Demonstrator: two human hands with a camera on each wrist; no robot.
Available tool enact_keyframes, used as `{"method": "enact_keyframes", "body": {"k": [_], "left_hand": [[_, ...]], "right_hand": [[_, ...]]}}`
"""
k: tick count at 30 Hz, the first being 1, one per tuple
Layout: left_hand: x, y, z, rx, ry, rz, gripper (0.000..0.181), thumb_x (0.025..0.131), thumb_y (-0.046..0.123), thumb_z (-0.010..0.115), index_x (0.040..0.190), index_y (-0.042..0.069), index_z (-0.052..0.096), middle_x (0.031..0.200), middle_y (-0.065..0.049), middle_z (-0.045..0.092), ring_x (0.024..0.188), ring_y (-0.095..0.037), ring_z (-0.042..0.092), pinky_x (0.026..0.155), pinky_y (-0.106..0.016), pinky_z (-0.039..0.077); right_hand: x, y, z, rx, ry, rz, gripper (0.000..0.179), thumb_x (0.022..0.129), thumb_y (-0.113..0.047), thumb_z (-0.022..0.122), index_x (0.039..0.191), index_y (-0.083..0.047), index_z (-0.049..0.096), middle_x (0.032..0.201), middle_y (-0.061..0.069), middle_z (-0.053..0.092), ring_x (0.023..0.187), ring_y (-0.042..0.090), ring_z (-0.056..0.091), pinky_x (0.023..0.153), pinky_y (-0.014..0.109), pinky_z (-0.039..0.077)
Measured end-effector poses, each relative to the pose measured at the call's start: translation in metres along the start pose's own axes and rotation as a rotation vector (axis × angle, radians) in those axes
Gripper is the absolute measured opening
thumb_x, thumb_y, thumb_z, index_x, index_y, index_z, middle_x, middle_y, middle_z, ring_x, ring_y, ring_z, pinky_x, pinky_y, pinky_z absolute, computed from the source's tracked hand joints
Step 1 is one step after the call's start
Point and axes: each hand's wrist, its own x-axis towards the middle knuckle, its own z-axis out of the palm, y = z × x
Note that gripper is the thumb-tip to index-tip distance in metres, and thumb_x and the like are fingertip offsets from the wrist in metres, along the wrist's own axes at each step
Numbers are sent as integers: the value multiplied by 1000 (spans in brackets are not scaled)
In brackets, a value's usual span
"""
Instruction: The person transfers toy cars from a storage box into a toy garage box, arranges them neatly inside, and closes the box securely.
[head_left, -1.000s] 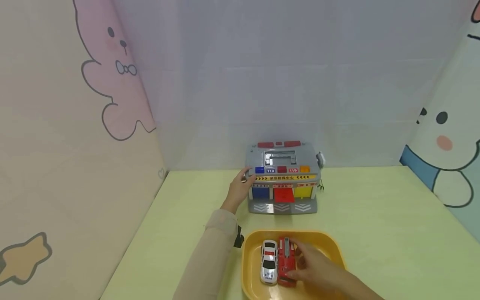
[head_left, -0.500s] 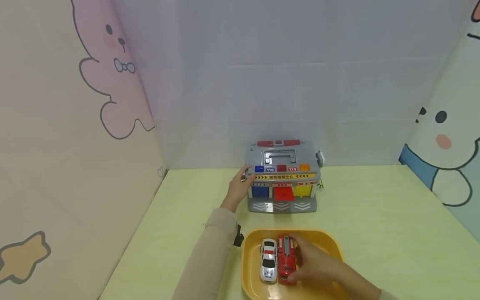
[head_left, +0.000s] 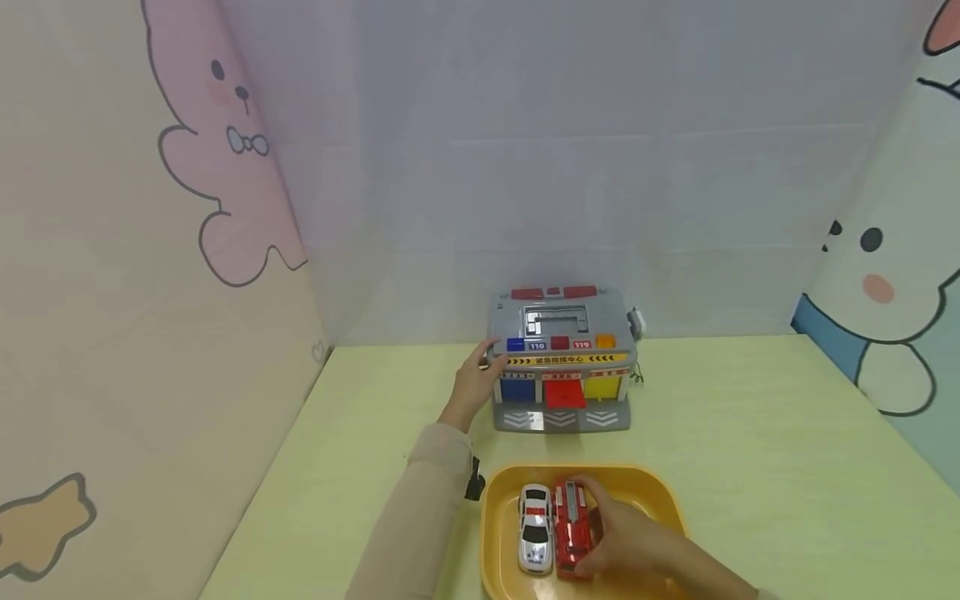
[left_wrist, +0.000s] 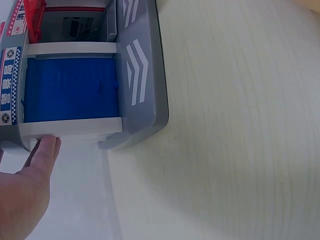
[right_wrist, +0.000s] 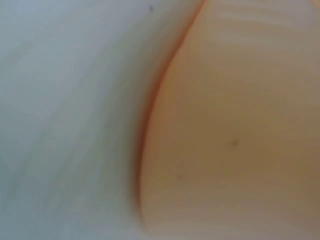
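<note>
While the left hand (head_left: pixel 471 388) touched the garage (head_left: pixel 560 361) beyond the tray (head_left: pixel 498 533), fingers straight, the right hand (head_left: pixel 626 537) gripped a truck (head_left: pixel 572 527). The tray also held a car (head_left: pixel 536 532).

A red toy fire truck (head_left: pixel 572 527) with a grey roof ladder is lying roof-up in the yellow tray (head_left: pixel 498 533), the right hand (head_left: pixel 626 537) gripping it. Beyond, the grey toy emergency station (head_left: pixel 558 359) is standing upright, its red door (head_left: pixel 564 394) swinging outward, the left hand (head_left: pixel 472 383) touching its side.
</note>
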Motion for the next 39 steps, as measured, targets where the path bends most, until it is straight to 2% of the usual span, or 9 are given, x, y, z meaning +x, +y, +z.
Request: {"method": "enact_keyframes", "body": {"k": [7,12,19,27,39], "left_hand": [[0,0,-1,2,6,-1,49,99,43,55,145,28,46,143,-20,46,127,-37,47,99,-54,43],[0,0,0,-1,1,-7,49,99,43,55,145,29,45,144,-19,46,128,-36,47,99,-53,43],[0,1,0,-2,8,-6,49,99,43,55,145,29,46,143,-19,46,128,-36,47,99,-53,43],[-1,1,-1,-2,12,-9,49,99,43,55,145,29,46,143,-19,47,127,-36,48,99,-53,43],[-1,1,0,-8,15,7,48,99,43,55,144,29,47,142,-19,48,126,-37,49,98,-54,44]], "right_hand": [[-6,0,2,17,21,-39,107,67,-16,91,146,-4,21,95,7,60,81,24,56,75,39,50],[-9,5,3,54,16,-30,110,66,-17,92,148,-6,19,100,10,56,85,25,56,77,39,53],[-11,5,1,60,4,11,110,65,-19,92,149,-11,21,109,13,54,89,27,55,81,48,54],[-15,1,-5,65,11,55,109,64,-14,92,149,-13,24,107,12,53,89,26,55,80,48,54],[-20,-2,-14,70,6,21,109,66,-14,91,151,-14,23,110,13,52,90,26,56,80,47,54]]}}
